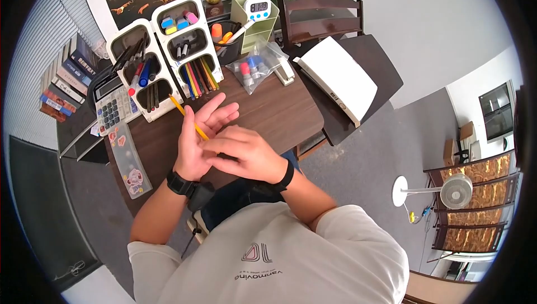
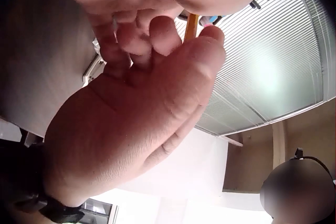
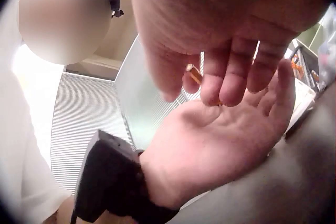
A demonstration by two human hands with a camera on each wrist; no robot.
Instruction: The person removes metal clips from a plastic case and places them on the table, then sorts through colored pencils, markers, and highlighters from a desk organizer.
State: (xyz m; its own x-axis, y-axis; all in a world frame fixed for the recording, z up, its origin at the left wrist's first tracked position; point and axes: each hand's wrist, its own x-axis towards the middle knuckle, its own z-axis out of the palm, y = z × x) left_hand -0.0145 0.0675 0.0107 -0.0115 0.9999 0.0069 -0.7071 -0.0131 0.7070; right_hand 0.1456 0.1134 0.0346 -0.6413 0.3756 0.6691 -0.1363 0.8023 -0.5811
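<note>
A yellow pencil [image 1: 200, 131] slants across the left palm, its far end pointing toward the desk organizer. My right hand [image 1: 241, 150] pinches it near its lower end between thumb and fingers; in the right wrist view the pencil's [image 3: 193, 71] blunt end sticks out beside the fingertips. Palm up, my left hand [image 1: 193, 139] lies under the right one with its fingers loosely extended and its thumb beside the pencil. From the left wrist view, a short stretch of the pencil [image 2: 191, 27] shows between the right thumb and fingers.
A white organizer [image 1: 162, 60] holds pens, markers, erasers and colored pencils. Beside it are a calculator [image 1: 114, 108], a sticker-covered ruler [image 1: 130, 164], a plastic bag of small bottles [image 1: 254, 69], a stapler [image 1: 284, 71] and a timer [image 1: 258, 8]. A white binder [image 1: 341, 80] lies on the right.
</note>
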